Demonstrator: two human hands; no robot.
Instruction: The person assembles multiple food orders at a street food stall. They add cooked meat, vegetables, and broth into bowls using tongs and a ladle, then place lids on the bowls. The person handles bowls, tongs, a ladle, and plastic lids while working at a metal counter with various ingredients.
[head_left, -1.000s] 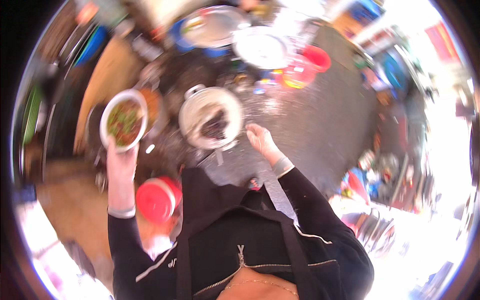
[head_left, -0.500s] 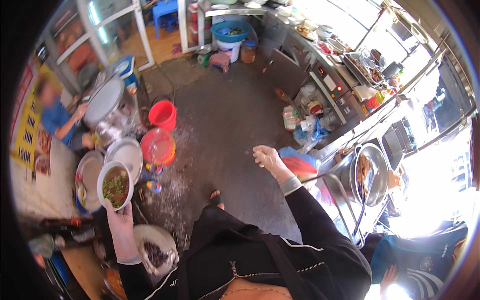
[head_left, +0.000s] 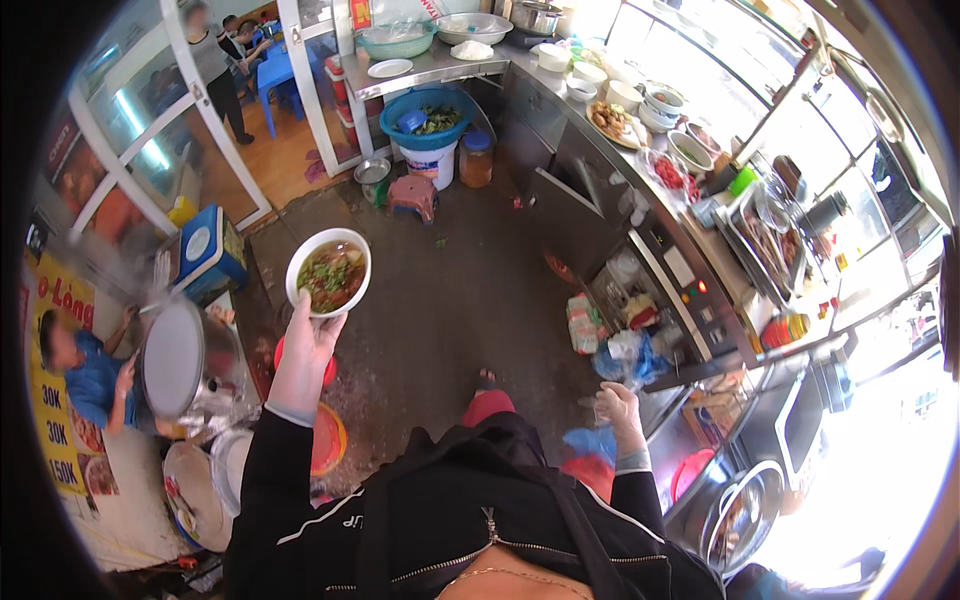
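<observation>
A white bowl (head_left: 293, 274) of brown soup topped with chopped green herbs (head_left: 338, 268) is held out ahead of me on the left. My left hand (head_left: 312, 345), in a thin clear glove, grips its near rim from below. The bowl stays nearly level above the dark floor. My right hand (head_left: 621, 414), gloved too, is lower on the right with its fingers curled in. Nothing shows in it. It hangs near a blue and red plastic bag (head_left: 592, 452), apart from the steel counter.
A steel counter (head_left: 735, 292) with bowls and food trays runs along the right. At left, a person in blue stands behind a large lidded pot (head_left: 172, 360). Ahead are a low red stool (head_left: 413, 197), a blue basin (head_left: 392, 128) on a bucket, and a glass door (head_left: 205, 110).
My view has moved forward toward the counter and doorway. My left hand has carried the bowl forward and toward the middle. My right hand now sits lower and further right in view.
</observation>
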